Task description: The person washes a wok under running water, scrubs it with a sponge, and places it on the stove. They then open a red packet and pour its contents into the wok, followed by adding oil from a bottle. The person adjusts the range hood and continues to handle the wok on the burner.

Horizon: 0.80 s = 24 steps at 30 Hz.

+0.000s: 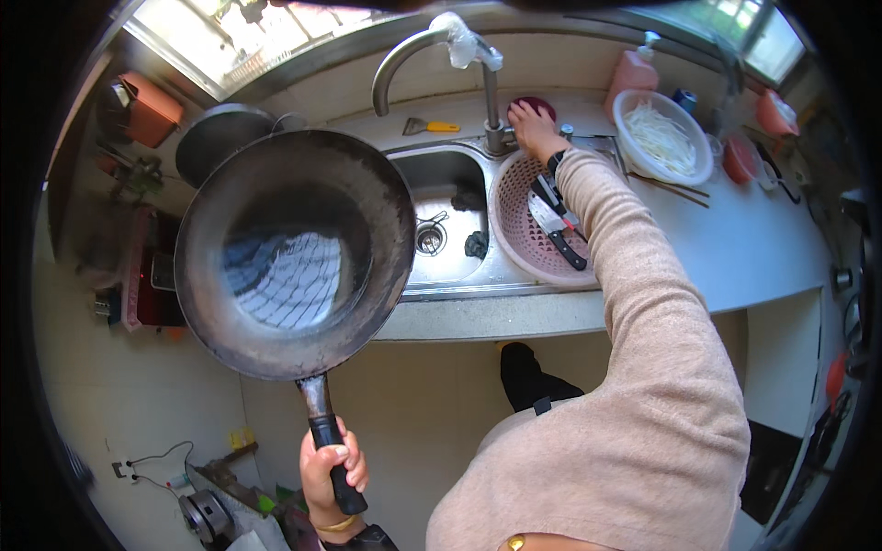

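A dark metal wok (387, 206) with liquid in its bottom is held up by my left hand (325, 468), whose fingers wrap its black handle (350, 492). The window and its bars are mirrored in the liquid. The wok's far rim overlaps the left side of the stainless steel sink (444, 271). Behind the faucet (490, 96), my right hand (536, 131) lies on a dark red round item (546, 105); whether it grips the item is unclear. Below that forearm sits a pink plastic basket (508, 237) holding a black-handled knife (548, 217) and other utensils, partly hidden by the sleeve.
A yellow-handled scraper (434, 127) lies behind the sink. To the right stand a white plastic basket (623, 110) of pale shreds, a pink pump bottle (630, 76) and chopsticks (679, 189). A dark scrubber (475, 244) rests in the sink. Another dark pan (220, 131) is behind the wok.
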Available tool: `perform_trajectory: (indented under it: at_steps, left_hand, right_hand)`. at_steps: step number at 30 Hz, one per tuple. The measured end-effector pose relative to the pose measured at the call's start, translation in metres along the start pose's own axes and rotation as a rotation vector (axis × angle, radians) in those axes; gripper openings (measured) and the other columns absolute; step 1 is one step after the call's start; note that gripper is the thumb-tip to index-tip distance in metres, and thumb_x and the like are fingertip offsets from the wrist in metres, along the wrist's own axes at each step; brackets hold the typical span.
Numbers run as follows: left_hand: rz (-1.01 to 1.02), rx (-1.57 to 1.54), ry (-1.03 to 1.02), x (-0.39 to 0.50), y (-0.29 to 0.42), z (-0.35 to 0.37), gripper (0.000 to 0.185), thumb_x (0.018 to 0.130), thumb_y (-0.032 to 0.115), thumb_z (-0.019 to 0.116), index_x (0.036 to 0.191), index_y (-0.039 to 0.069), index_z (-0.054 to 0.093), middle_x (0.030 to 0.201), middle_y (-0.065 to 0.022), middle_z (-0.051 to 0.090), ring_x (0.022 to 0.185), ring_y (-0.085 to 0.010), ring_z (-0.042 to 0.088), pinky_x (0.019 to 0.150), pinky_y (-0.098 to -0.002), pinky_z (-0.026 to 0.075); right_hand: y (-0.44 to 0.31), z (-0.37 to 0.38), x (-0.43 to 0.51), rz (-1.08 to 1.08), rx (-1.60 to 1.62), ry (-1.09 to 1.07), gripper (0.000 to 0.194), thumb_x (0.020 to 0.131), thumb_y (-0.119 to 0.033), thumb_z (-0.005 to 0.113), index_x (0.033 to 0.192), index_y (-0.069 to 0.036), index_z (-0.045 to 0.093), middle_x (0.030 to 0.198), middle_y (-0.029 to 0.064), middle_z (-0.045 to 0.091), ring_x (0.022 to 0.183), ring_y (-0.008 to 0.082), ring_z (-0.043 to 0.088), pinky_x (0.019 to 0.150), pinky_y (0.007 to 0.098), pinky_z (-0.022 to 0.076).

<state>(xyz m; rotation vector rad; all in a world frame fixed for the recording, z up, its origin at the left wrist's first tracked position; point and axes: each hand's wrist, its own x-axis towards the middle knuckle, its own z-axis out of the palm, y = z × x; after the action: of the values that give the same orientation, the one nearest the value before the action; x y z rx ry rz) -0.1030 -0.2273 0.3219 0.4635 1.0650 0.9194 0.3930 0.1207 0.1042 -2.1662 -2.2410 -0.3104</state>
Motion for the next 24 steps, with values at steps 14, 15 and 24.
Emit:
perform_trajectory:
  at_steps: [14,15,24]
  left_hand:
    - [-0.228,-0.237,-0.151,0.094,0.069,0.041,0.027,0.079,0.008,0.047,0.103,-0.001,0.037,0.062,-0.0074,0.041,0.040,-0.0127,0.040,0.034,-0.0276,0.039]
    - [-0.231,-0.235,-0.144,0.097,0.073,0.042,0.028,0.079,0.008,0.047,0.104,-0.002,0.037,0.062,-0.0070,0.041,0.040,-0.0125,0.040,0.034,-0.0273,0.038]
    - [-0.235,-0.008,0.072,0.091,0.098,0.061,0.025,0.075,0.005,0.052,0.096,-0.003,0.041,0.060,-0.0104,0.044,0.039,-0.0163,0.043,0.034,-0.0293,0.039]
  right_hand:
    - [-0.053,0.011,-0.040,-0.203,0.662,0.227,0.028,0.075,-0.008,0.050,0.100,-0.006,0.063,0.101,0.0185,0.064,0.090,0.0384,0.061,0.076,0.0444,0.0498]
    - [-0.078,0.010,-0.052,-0.188,0.813,-0.022,0.025,0.076,-0.006,0.051,0.097,-0.006,0.065,0.096,0.0194,0.065,0.090,0.0386,0.062,0.078,0.0444,0.0498]
    - [-0.174,0.160,0.030,-0.145,0.270,-0.590,0.028,0.086,-0.013,0.046,0.105,-0.004,0.065,0.108,0.0209,0.063,0.099,0.0341,0.063,0.080,0.0435,0.0521]
